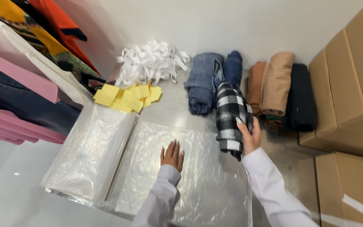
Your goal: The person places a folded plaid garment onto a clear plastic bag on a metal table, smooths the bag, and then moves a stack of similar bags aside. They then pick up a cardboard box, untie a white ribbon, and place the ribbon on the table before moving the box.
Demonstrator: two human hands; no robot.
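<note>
My right hand (248,136) has hold of the black and white checked cloth roll (230,117). My fingers (241,124) are curled around its near end, closed on the cloth. The roll is long, and its long way runs from my hand up toward the wall, a little tilted. It sits just past the far right corner of the clear plastic bag (190,168) that lies flat on the floor. My left hand (172,155) lies flat on that bag, fingers straight and a bit spread, palm down, holding nothing. So the roll is to the right of my left hand and a bit farther away, and my right hand is the one that is near it. On the left of the bag is a stack of more clear bags (89,155), touching its edge. Past the stack are yellow paper tags (127,97) and a heap of white strips (150,63). Past the roll lie blue jeans rolls (206,80), touching it. To the right of those are brown and dark rolls (280,90), then cardboard boxes (349,92). Clothes on a rail (17,80) hang far left of the bag.
</note>
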